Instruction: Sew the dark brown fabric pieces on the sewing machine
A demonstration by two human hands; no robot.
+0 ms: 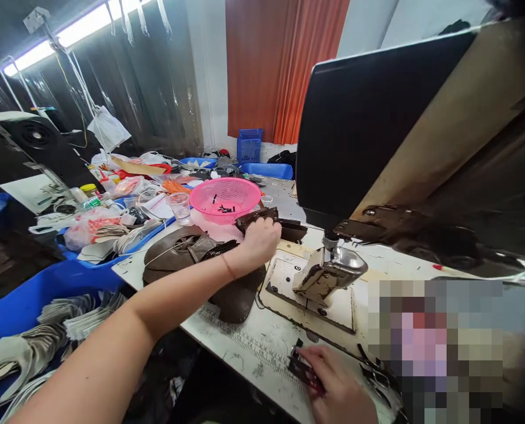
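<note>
My left hand [262,238] reaches across the machine table with its fingers curled over a pile of dark brown flat pieces [293,229]. Its fingertips are hidden, so what they grip does not show. Close to the table's front edge, my right hand [339,383] is closed on a small dark piece [298,362] with a shiny spot and a bit of red by the fingers. Under my left forearm lie larger dark brown shaped pieces [168,253]. Between and beyond my hands stands the sewing machine's metal post [333,271].
Overhead at right hangs the sewing machine head [368,135]. A pink basket [225,197] holding small black strips stands behind the pile, beside a clear plastic cup [180,207]. At left, a blue bin [24,282] contains stacked pale pieces. Black-handled scissors [379,377] lie at right near a blurred-out patch.
</note>
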